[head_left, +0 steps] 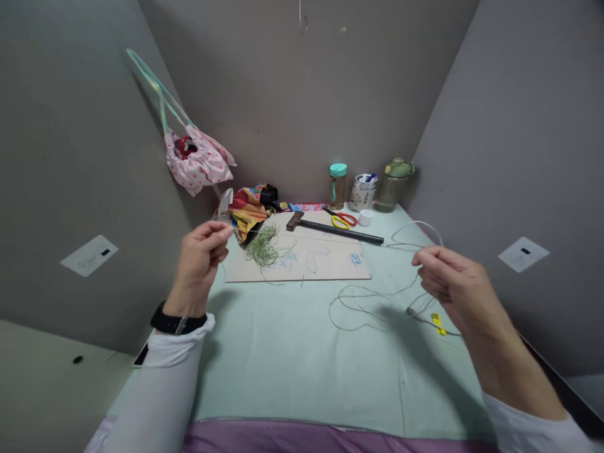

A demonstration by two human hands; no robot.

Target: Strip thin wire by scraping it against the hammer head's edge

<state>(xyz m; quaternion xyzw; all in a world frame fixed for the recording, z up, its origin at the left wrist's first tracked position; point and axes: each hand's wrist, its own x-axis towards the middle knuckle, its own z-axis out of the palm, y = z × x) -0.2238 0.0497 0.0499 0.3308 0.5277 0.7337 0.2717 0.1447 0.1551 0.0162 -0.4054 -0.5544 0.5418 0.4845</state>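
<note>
Both my hands are raised above the table, wide apart. My left hand [204,255] pinches a fine pale strand between thumb and forefinger; only a short stretch of it shows to the right of the fingertips. In my right hand [446,274], closed fingers grip a thin cord [401,245]. One loop of it rises above that hand, and loose coils [352,308] trail onto the cloth below. Between the hands I cannot follow the line all the way. A tangled heap of green strands [264,246] lies on a pale board [321,267], to the right of my left hand.
A hammer [335,231] lies across the board, with red-and-yellow-handled scissors [340,219] behind. Two bottles [338,189] and a tin of pens [363,194] stand at the back beside a white cap [365,218]. A polka-dot bag [198,160] hangs left. A yellow tag [438,324] lies right.
</note>
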